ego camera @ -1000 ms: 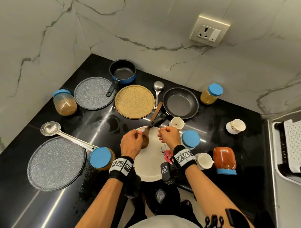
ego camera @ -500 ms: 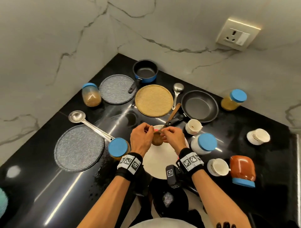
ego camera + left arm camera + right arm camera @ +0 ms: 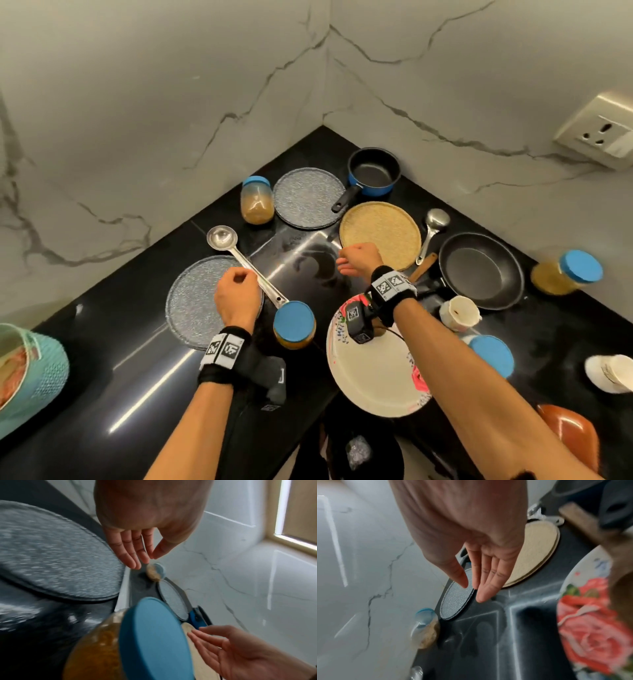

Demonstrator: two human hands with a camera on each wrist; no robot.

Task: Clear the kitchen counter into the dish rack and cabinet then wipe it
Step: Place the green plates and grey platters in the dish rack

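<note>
Fingers (image 3: pixel 130 550) of both hands loose, empty, above blue-lidded jar (image 3: pixel 294 323) of amber contents.

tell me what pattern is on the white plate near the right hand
Red-pink roses with green leaves on the white plate, plus small blue marks by the rim; the right wrist view shows it best.

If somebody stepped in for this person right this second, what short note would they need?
Left hand: open, empty, above the steel ladle and the near grey speckled plate.
Right hand: open, empty, at the near edge of the round woven straw mat.
On the black counter: white floral plate, blue saucepan, black frying pan, blue-lidded jars, white cups.
Done: nothing visibly put away.
Left: clear everything, then wipe.
</note>
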